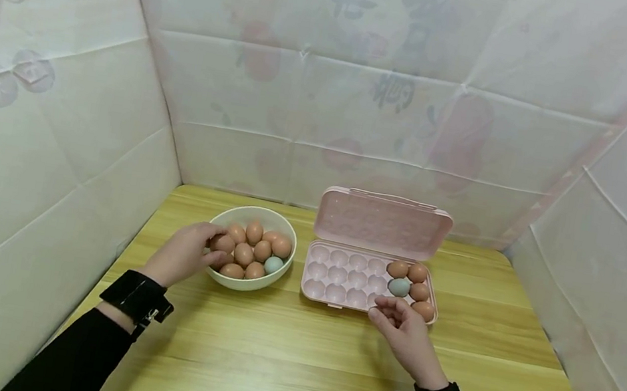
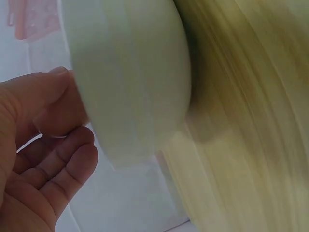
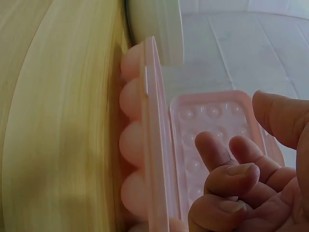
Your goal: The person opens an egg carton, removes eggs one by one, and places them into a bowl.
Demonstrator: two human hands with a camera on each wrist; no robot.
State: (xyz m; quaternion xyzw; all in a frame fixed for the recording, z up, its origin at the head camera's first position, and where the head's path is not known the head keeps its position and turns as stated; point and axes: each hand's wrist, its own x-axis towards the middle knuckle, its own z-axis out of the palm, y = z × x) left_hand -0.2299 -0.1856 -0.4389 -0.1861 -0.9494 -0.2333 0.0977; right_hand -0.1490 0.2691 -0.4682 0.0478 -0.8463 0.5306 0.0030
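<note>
At the left stands a cream bowl (image 1: 242, 284) heaped with brown eggs (image 1: 244, 254) and one pale blue-green egg (image 1: 274, 265). My left hand (image 1: 183, 256) reaches over the bowl's left rim. In the left wrist view its thumb and fingers close around a brown egg (image 2: 65, 113), partly hidden by them. To the right lies a pink egg carton (image 1: 324, 300), its lid (image 1: 384, 223) raised. Several brown eggs and one blue-green egg (image 1: 399, 287) sit at the carton's right end. My right hand (image 1: 407, 341) hovers by the carton's front edge, fingers loosely bent, holding nothing.
The bowl and carton stand side by side on a wooden table (image 1: 264, 364). Pale printed sheeting (image 1: 315, 101) walls the back and both sides. Several hollows at the carton's left and middle hold no eggs.
</note>
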